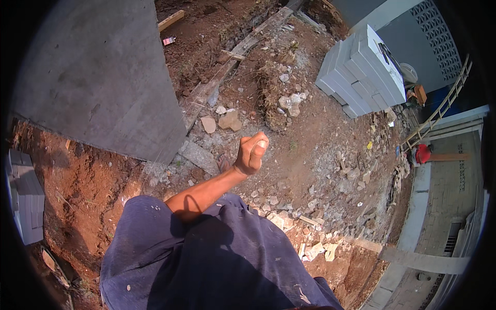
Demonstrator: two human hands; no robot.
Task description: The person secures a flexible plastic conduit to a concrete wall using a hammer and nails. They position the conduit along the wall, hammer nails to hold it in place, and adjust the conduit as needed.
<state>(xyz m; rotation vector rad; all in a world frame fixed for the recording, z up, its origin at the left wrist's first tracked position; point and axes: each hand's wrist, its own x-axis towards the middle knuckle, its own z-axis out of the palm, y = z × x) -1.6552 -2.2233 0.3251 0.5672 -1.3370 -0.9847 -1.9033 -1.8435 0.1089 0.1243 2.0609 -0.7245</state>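
Note:
My left hand (251,153) is raised in front of my body over the rubble-strewn ground. Its fingers are curled into a fist with the thumb pressed along the top, and nothing shows in it. The forearm comes out of the loose dark blue shirt (227,248). Below the wrist, part of a foot (223,163) shows near a flat grey slab piece (198,157). My right hand does not show.
A smooth grey concrete wall (103,77) rises at the left. Pale blocks (356,72) are stacked at the far right, near a bamboo ladder (439,111). More grey blocks (30,199) stand at the left edge. Broken stones (230,120) and a long plank (222,75) lie on reddish soil.

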